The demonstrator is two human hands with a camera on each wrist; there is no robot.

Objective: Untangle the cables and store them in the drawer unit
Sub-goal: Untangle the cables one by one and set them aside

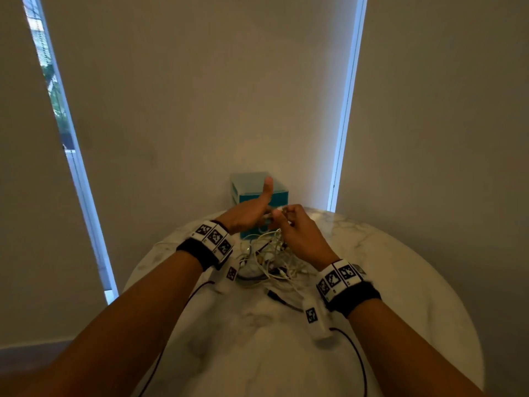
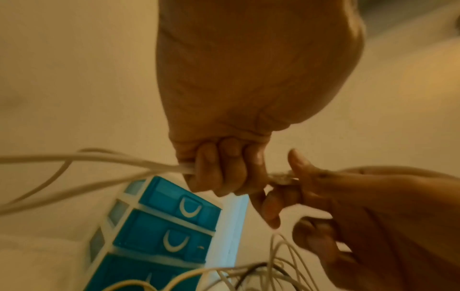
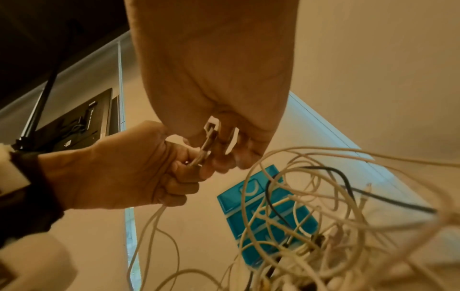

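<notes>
A tangle of white and black cables point(image 1: 269, 259) lies on the round marble table point(image 1: 386, 267), just in front of the teal drawer unit point(image 1: 274, 196). Both hands are raised over the tangle, close together. My left hand point(image 1: 249, 216) grips a white cable point(image 2: 124, 160) in its curled fingers point(image 2: 219, 169), thumb pointing up. My right hand point(image 1: 292, 224) pinches a small connector point(image 3: 209, 141) at the end of that cable, right next to the left fingers. Loops of the tangle point(image 3: 311, 216) hang below the hands. The drawer unit point(image 2: 161, 232) shows closed teal drawers with white handles.
The drawer unit stands at the table's far edge against a beige wall. A black cable end point(image 1: 279, 299) lies on the table nearer to me. Thin black cords point(image 1: 355, 356) trail from my wrist bands. Bright window strips point(image 1: 346, 110) flank the wall.
</notes>
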